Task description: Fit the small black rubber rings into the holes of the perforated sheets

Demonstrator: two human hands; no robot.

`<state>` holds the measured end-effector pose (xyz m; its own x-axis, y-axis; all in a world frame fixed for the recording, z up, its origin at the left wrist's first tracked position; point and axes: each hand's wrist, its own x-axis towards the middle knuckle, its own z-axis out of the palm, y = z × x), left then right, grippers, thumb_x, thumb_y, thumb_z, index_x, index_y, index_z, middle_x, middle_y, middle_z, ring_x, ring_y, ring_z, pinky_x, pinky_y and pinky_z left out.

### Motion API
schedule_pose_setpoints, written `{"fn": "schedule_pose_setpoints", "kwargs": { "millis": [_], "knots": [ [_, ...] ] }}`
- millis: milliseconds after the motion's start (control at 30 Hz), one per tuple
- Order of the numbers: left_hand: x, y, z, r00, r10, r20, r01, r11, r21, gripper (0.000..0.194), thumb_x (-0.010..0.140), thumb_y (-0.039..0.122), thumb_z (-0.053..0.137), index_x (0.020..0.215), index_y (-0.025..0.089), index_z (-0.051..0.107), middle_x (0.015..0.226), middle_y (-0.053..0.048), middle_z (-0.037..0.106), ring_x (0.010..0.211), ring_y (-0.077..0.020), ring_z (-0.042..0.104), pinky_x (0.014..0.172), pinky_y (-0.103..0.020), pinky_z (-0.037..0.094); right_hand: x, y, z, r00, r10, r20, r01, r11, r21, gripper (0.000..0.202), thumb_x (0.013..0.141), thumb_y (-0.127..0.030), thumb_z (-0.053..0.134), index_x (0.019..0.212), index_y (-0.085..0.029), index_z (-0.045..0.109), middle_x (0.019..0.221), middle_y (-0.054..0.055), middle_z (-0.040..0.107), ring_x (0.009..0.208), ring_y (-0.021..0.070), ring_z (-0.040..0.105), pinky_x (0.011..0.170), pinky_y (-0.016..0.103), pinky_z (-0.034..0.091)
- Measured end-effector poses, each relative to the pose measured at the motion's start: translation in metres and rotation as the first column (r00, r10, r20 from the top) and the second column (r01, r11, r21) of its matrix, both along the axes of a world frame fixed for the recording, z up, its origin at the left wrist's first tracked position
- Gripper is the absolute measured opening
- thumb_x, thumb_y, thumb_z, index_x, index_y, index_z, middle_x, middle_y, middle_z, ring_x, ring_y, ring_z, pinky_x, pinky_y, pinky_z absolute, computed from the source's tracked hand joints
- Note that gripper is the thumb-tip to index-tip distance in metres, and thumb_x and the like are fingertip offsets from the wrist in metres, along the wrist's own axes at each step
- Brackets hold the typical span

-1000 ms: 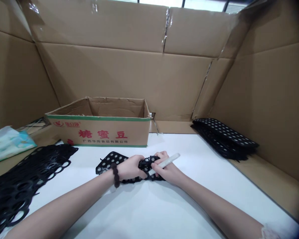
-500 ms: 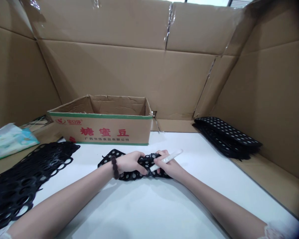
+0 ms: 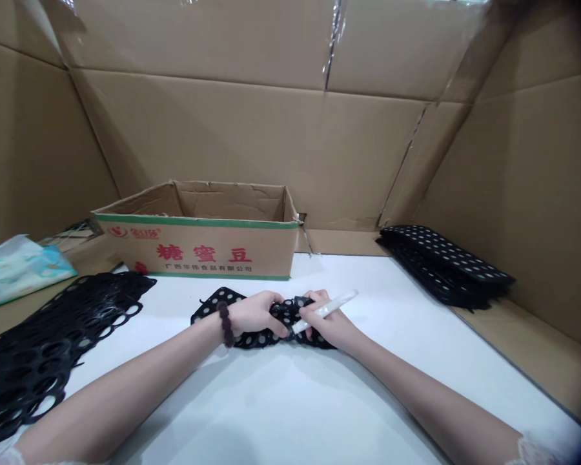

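Observation:
A black sheet with rows of pale round dots [image 3: 223, 297] lies bunched on the white table, under and between both hands. My left hand [image 3: 259, 314] is closed on its middle, thumb and fingers gripping the folded material; a dark beaded band circles the wrist. Close beside it, my right hand [image 3: 325, 320] holds a white pen-like tool [image 3: 336, 302] between thumb and fingers, slanting down to the left. The tool's lower end meets the black sheet near my left thumb. Some right fingers rest on the sheet's right part.
An open cardboard box [image 3: 198, 248] stands behind the hands. Black perforated material [image 3: 43, 342] lies at left, near a blue-and-white tissue pack [image 3: 24, 271]. Dotted black sheets [image 3: 440, 265] are stacked at right. Cardboard walls [image 3: 242, 135] surround the white table [image 3: 271, 407].
The camera view has shifted slightly. Both hands keep their places on the black sheet, and the white tool stays in my right hand with hardly any movement.

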<state>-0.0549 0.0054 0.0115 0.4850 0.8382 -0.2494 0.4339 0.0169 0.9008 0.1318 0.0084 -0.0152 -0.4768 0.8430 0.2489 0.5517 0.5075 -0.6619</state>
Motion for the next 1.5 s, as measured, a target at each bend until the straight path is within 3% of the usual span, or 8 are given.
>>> {"fn": "schedule_pose_setpoints", "kwargs": {
  "millis": [167,533,767,900,1100,1300,1433,1500],
  "knots": [
    [0.003,-0.001,-0.001,0.999,0.040,-0.011,-0.039,0.999,0.021,0.034,0.049,0.022,0.066,0.079,0.015,0.052,0.068,0.002,0.056,0.064,-0.0145,0.054,0.056,-0.022,0.039,-0.002,-0.005,0.001,0.999,-0.008,0.050,0.003,0.995,0.104,0.040,0.082,-0.022,0.039,0.046,-0.019,0.055,0.083,0.003,0.052,0.092,0.0183,0.041,0.080,0.031,0.035],
    [0.014,-0.008,-0.002,0.961,0.271,-0.058,-0.271,0.963,0.003,0.041,0.053,0.019,0.061,0.091,0.014,0.046,0.064,0.002,0.055,0.061,-0.0135,0.051,0.052,-0.021,0.037,-0.016,-0.008,-0.006,0.934,-0.273,0.231,0.158,0.893,0.421,0.028,0.078,-0.022,0.046,0.052,-0.018,0.055,0.078,0.005,0.050,0.081,0.0202,0.037,0.070,0.035,0.032],
    [0.001,0.004,-0.003,0.995,0.091,0.051,-0.088,0.994,-0.060,0.030,0.058,0.023,0.060,0.084,0.014,0.048,0.065,0.002,0.054,0.056,-0.0100,0.050,0.047,-0.019,0.034,-0.018,0.001,-0.002,0.930,-0.283,0.236,0.161,0.889,0.429,0.027,0.078,-0.022,0.045,0.053,-0.019,0.057,0.081,0.005,0.052,0.083,0.0204,0.037,0.071,0.036,0.032],
    [-0.005,0.009,-0.005,0.998,-0.059,0.014,0.058,0.996,0.061,0.032,0.066,0.035,0.057,0.090,0.016,0.047,0.070,0.002,0.055,0.059,-0.0105,0.049,0.050,-0.020,0.035,-0.010,0.004,0.004,0.976,-0.161,0.148,0.116,0.955,0.275,0.030,0.078,-0.023,0.045,0.049,-0.017,0.051,0.074,0.004,0.051,0.080,0.0184,0.039,0.069,0.032,0.034],
    [0.002,0.008,-0.008,0.954,0.075,-0.291,0.114,0.806,0.581,0.032,0.082,0.045,0.031,0.077,0.018,0.047,0.071,0.000,0.055,0.066,-0.0146,0.050,0.061,-0.024,0.036,0.009,0.011,0.011,0.992,0.038,-0.119,-0.031,0.998,0.058,0.039,0.084,-0.024,0.035,0.047,-0.018,0.046,0.072,0.002,0.055,0.083,0.0153,0.047,0.076,0.028,0.036],
    [-0.008,0.013,-0.015,0.792,0.222,-0.568,0.295,0.676,0.675,0.035,0.086,0.042,0.020,0.096,0.018,0.043,0.074,-0.005,0.060,0.070,-0.0209,0.056,0.059,-0.027,0.037,0.009,0.018,0.004,0.984,-0.026,-0.177,0.046,0.993,0.111,0.035,0.084,-0.026,0.036,0.052,-0.018,0.047,0.067,0.001,0.054,0.072,0.0138,0.050,0.072,0.027,0.035],
    [-0.010,0.014,-0.012,0.706,0.230,-0.670,0.418,0.628,0.656,0.035,0.087,0.039,0.019,0.097,0.018,0.044,0.075,-0.006,0.059,0.067,-0.0213,0.056,0.059,-0.029,0.038,0.010,0.019,0.001,0.974,-0.105,-0.203,0.114,0.993,0.031,0.036,0.084,-0.032,0.034,0.053,-0.017,0.045,0.059,-0.001,0.049,0.063,0.0124,0.048,0.064,0.025,0.035],
    [-0.004,0.009,-0.010,0.690,0.269,-0.672,0.461,0.552,0.695,0.031,0.086,0.036,0.023,0.097,0.017,0.046,0.081,-0.008,0.058,0.075,-0.0229,0.055,0.066,-0.033,0.038,0.009,0.017,0.002,0.966,-0.141,-0.217,0.141,0.990,-0.019,0.037,0.084,-0.036,0.035,0.053,-0.017,0.046,0.057,-0.002,0.049,0.060,0.0122,0.048,0.060,0.024,0.034]
  ]
}}
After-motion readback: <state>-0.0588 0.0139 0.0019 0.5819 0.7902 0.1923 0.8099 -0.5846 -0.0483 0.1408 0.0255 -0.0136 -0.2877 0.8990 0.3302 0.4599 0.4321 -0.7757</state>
